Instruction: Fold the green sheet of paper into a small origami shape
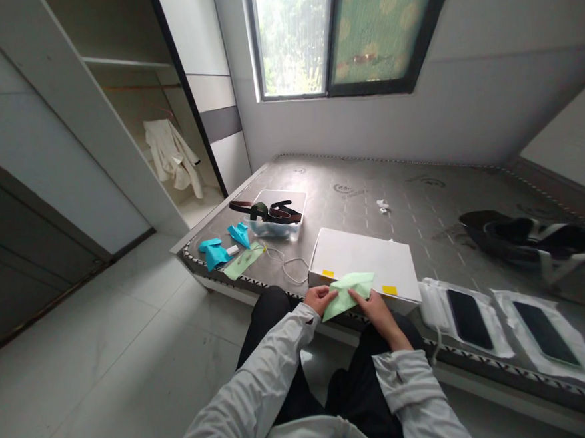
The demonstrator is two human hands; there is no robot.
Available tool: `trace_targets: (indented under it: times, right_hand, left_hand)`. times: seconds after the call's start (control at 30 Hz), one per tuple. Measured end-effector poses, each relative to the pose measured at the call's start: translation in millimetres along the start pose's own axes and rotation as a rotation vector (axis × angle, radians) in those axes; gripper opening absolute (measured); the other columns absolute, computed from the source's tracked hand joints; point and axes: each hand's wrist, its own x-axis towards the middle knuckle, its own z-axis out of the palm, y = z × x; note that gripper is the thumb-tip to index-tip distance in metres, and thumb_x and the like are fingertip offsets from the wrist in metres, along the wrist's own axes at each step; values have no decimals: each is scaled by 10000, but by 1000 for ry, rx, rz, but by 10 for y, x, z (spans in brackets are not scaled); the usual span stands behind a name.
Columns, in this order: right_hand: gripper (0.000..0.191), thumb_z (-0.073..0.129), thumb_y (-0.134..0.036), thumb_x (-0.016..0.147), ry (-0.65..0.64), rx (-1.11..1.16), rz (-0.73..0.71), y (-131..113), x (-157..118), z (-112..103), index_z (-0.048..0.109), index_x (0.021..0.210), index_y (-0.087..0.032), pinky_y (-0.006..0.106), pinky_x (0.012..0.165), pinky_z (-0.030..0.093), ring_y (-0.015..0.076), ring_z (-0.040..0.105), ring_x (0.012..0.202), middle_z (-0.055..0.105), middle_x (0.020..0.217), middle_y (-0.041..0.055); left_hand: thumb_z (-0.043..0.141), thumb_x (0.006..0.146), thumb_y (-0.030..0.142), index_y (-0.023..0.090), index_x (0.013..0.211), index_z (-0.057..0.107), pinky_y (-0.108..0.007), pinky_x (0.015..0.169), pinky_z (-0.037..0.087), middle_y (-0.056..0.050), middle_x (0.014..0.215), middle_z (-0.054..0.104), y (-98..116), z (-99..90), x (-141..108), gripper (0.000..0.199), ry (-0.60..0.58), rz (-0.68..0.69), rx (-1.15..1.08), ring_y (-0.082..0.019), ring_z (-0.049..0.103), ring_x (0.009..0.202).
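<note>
A light green sheet of paper [346, 292] is held between my two hands, above the front edge of a white box [363, 257]. The paper's left edge is pinched in my left hand [321, 298]. My right hand [376, 310] grips its right side, thumb on top. Two yellow stickers [390, 290] show along the box's near edge. Left of the box, a white cord [289, 260] curls on the mattress, beside another green sheet [244, 261] and crumpled blue pieces [215, 254].
On the mattress [351, 201], a clear plastic tub [279, 228] bears dark straps [285, 213]. At the right lie two phones [470, 320] [545, 331] on white wrapping and a black strapped object [518, 233]. A white scrap [382, 206] lies farther back.
</note>
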Motion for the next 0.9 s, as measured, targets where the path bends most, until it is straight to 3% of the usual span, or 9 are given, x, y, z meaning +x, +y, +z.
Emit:
trace_targets:
  times: [0.07, 0.17, 0.27, 0.33, 0.43, 0.57, 0.73, 0.83, 0.9]
  right_hand:
    - [648, 649, -473, 736, 80, 5, -47, -2, -6, 11, 530, 1285, -149, 447, 849, 545, 305, 665, 1004, 680, 1151, 153]
    - [742, 555, -297, 773, 185, -91, -281, -49, -62, 42, 293, 1464, -226, 437, 919, 513, 271, 551, 1202, 473, 1419, 149]
    - [732, 533, -163, 739, 52, -366, -541, -112, -139, 81, 368, 1440, -291, 471, 1105, 335, 247, 332, 1385, 355, 1515, 60]
    - [629, 555, -169, 754, -60, -483, -589, -138, -169, 104, 493, 1365, -301, 480, 1142, 265, 252, 314, 1396, 399, 1495, 37]
    - [408, 520, -237, 819, -102, -419, -493, -142, -162, 106, 647, 1205, -274, 460, 1099, 330, 262, 469, 1294, 575, 1348, 49]
    - [350, 572, -432, 803, 90, -103, -154, -114, -90, 35, 723, 998, -184, 412, 896, 491, 294, 641, 993, 743, 942, 69]
    - [453, 631, -575, 708, 144, 85, 3, -99, -14, -31, 683, 868, -154, 353, 623, 551, 266, 663, 758, 736, 799, 84]
    - [431, 647, -543, 701, 90, 182, 54, -114, -25, -34, 652, 923, -174, 330, 509, 555, 241, 675, 693, 738, 861, 79]
    - [389, 664, -500, 701, 54, 223, 80, -124, -43, -28, 642, 928, -184, 318, 471, 556, 232, 681, 679, 739, 876, 75]
  left_hand:
    - [748, 611, 559, 123, 767, 728, -254, 590, 477, -47, 693, 712, 7, -49, 29, 464, 25, 7, -6, -155, 622, 618]
    - [732, 644, 546, 123, 826, 742, -271, 610, 486, -52, 706, 723, 34, -126, 68, 460, 44, 12, -22, -180, 640, 656]
    - [709, 680, 529, 116, 871, 742, -279, 613, 492, -60, 705, 723, 65, -143, 71, 456, 9, 20, -49, -192, 648, 665]
    - [696, 687, 523, 110, 907, 735, -267, 592, 489, -69, 718, 725, 79, -115, 46, 469, -40, 27, -74, -182, 646, 640]
    - [594, 747, 563, 85, 1005, 706, -242, 496, 457, -76, 674, 707, 94, -73, -10, 555, -127, 24, -103, -157, 618, 527]
    - [383, 863, 523, 108, 1331, 503, -211, 426, 408, -78, 751, 710, 127, -89, -68, 637, -168, 72, -86, -124, 585, 451]
    - [572, 743, 196, 203, 1401, 422, -310, 723, 539, -140, 1258, 580, 174, -139, -108, 675, 188, 581, 426, -206, 629, 948]
    - [655, 722, 194, 222, 1384, 466, -414, 986, 459, -131, 1432, 439, 200, -149, -128, 689, 238, 733, 716, -267, 501, 1218]
    - [712, 722, 250, 261, 1299, 572, -434, 1039, 414, -97, 1493, 372, 216, -155, -136, 594, 250, 768, 835, -278, 459, 1267]
